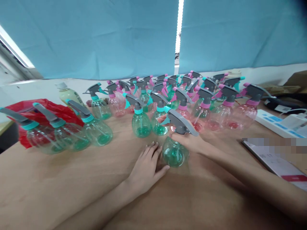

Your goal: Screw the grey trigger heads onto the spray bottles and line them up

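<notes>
A green spray bottle [176,153] with a grey and turquoise trigger head stands at the middle of the table, slightly tilted. My right hand [185,140] wraps round its neck just under the head, with some fingers hidden behind it. To the left of its base, my left hand [148,163] lies on the table, fingers stretched forward and thumb towards the bottle. Directly behind are two more green spray bottles [141,125]. Pink spray bottles [220,118] with pink collars stand behind and to the right.
Several green spray bottles [98,132] line up at left before a red plastic bag [45,108] and a capped drink bottle [69,95]. Many more sprayers crowd the back. At right lie a white power strip [273,123] and a flat tablet-like object [278,159] on the wooden table [79,182].
</notes>
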Tool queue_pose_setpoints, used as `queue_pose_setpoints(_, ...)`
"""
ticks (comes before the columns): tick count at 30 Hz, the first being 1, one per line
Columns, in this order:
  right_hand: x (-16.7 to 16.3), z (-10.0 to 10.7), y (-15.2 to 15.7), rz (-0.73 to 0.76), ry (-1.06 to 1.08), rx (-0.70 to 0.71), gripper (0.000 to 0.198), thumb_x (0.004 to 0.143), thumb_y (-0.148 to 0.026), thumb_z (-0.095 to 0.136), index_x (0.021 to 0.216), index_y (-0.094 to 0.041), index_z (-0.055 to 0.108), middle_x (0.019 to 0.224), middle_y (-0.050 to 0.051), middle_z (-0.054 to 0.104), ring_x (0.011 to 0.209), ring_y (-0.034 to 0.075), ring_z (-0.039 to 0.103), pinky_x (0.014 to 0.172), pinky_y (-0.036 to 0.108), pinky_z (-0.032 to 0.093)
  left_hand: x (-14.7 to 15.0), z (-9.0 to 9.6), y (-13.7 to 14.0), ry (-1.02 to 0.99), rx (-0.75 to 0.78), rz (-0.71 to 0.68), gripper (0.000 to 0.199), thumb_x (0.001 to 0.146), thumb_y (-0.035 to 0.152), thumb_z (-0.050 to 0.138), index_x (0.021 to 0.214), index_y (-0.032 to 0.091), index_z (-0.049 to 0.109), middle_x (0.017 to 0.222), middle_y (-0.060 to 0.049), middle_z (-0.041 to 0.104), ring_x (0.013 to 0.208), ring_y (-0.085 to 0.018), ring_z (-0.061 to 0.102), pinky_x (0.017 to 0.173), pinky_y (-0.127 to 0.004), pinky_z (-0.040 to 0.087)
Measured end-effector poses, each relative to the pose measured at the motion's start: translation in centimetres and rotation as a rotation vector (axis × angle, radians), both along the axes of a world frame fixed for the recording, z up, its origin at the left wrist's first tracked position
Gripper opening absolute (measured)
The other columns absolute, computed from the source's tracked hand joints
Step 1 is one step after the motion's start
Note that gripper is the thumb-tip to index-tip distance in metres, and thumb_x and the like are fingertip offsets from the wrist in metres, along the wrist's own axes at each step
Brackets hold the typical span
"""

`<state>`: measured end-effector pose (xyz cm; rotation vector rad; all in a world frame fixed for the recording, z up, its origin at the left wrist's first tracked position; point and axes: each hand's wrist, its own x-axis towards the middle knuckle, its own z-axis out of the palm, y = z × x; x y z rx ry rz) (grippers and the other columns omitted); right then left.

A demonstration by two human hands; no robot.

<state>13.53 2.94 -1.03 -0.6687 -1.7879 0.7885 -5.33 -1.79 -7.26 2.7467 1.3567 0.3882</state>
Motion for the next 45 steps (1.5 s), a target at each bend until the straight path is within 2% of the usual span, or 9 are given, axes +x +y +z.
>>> queue_pose_setpoints(7, 0.1, -0.2, 0.1, -0.012, 0.015, 0.021, 0.054, 0.065, -0.007, 0.048, 0.114, -0.026, 0.059, 0.103, 0.001, 0.062, 0.085, 0.016, 0.057, 0.085, 0.038, 0.051, -0.1, 0.0, 0.0, -0.040, 0.012, -0.014, 0.049, 0.094, 0.048, 0.050, 0.129, 0.014, 0.047, 0.142, -0.018, 0.046, 0.135, -0.033, 0.039, 0.109, -0.053, 0.032)
queue_pose_setpoints(11, 0.2, -0.1, 0.0, -0.003, 0.006, 0.013, 0.056, 0.065, -0.005, 0.048, 0.115, -0.027, 0.059, 0.105, 0.001, 0.062, 0.085, 0.016, 0.058, 0.085, 0.038, 0.051, 0.0, 0.1, 0.0, -0.033, -0.001, -0.007, 0.048, 0.093, 0.048, 0.050, 0.125, 0.013, 0.050, 0.141, -0.019, 0.046, 0.134, -0.033, 0.039, 0.108, -0.053, 0.034)
queue_pose_setpoints(21, 0.3, -0.3, 0.2, 0.056, 0.036, -0.018, 0.053, 0.066, -0.004, 0.050, 0.113, -0.027, 0.059, 0.112, 0.001, 0.062, 0.103, 0.018, 0.060, 0.093, 0.038, 0.048, 0.0, 0.3, -0.1, 0.000, -0.016, 0.000, 0.051, 0.093, 0.047, 0.053, 0.128, 0.010, 0.048, 0.143, -0.019, 0.045, 0.135, -0.033, 0.038, 0.110, -0.052, 0.032)
queue_pose_setpoints(24, 0.4, -0.2, 0.1, 0.051, 0.032, -0.049, 0.048, 0.066, -0.006, 0.050, 0.107, -0.027, 0.060, 0.102, 0.000, 0.064, 0.100, 0.019, 0.061, 0.089, 0.037, 0.048, 0.1, 0.4, 0.0, -0.001, -0.015, 0.001, 0.052, 0.093, 0.047, 0.053, 0.129, 0.011, 0.047, 0.143, -0.019, 0.044, 0.135, -0.033, 0.038, 0.110, -0.052, 0.032)
queue_pose_setpoints(27, 0.4, 0.1, -0.1, 0.012, 0.001, -0.093, 0.038, 0.066, -0.008, 0.051, 0.099, -0.026, 0.062, 0.078, -0.002, 0.062, 0.090, 0.019, 0.062, 0.076, 0.033, 0.049, 0.1, 0.3, 0.0, -0.006, -0.017, -0.002, 0.048, 0.093, 0.046, 0.053, 0.126, 0.012, 0.049, 0.142, -0.019, 0.045, 0.135, -0.033, 0.038, 0.109, -0.052, 0.032)
queue_pose_setpoints(29, 0.3, 0.4, -0.3, -0.010, -0.001, -0.108, 0.033, 0.066, -0.009, 0.051, 0.094, -0.024, 0.061, 0.072, -0.003, 0.058, 0.081, 0.018, 0.060, 0.068, 0.030, 0.047, 0.1, 0.3, 0.0, -0.012, -0.016, -0.006, 0.047, 0.093, 0.046, 0.053, 0.125, 0.012, 0.050, 0.142, -0.019, 0.046, 0.135, -0.033, 0.038, 0.109, -0.053, 0.033)
queue_pose_setpoints(34, 0.3, 0.9, -0.4, 0.003, 0.024, -0.113, 0.023, 0.065, -0.011, 0.052, 0.085, -0.022, 0.053, 0.078, -0.003, 0.056, 0.066, 0.012, 0.052, 0.056, 0.025, 0.040, 0.0, 0.2, -0.1, -0.030, -0.014, -0.008, 0.048, 0.093, 0.047, 0.052, 0.126, 0.014, 0.048, 0.141, -0.018, 0.047, 0.134, -0.034, 0.039, 0.108, -0.053, 0.034)
queue_pose_setpoints(40, 0.4, 0.8, -0.1, -0.018, -0.004, -0.021, 0.015, 0.066, -0.012, 0.053, 0.077, -0.022, 0.050, 0.079, -0.003, 0.056, 0.066, 0.012, 0.050, 0.057, 0.027, 0.040, 0.0, 0.2, 0.0, -0.046, -0.006, -0.017, 0.044, 0.093, 0.048, 0.050, 0.124, 0.016, 0.050, 0.140, -0.017, 0.048, 0.134, -0.033, 0.039, 0.108, -0.053, 0.035)
queue_pose_setpoints(45, 0.5, 0.8, -0.2, 0.003, 0.006, -0.015, 0.014, 0.067, -0.013, 0.054, 0.076, -0.022, 0.050, 0.075, -0.004, 0.055, 0.066, 0.012, 0.052, 0.058, 0.027, 0.041, 0.0, 0.1, 0.0, -0.043, -0.006, -0.012, 0.045, 0.093, 0.048, 0.051, 0.124, 0.015, 0.050, 0.140, -0.017, 0.048, 0.134, -0.034, 0.039, 0.107, -0.053, 0.036)
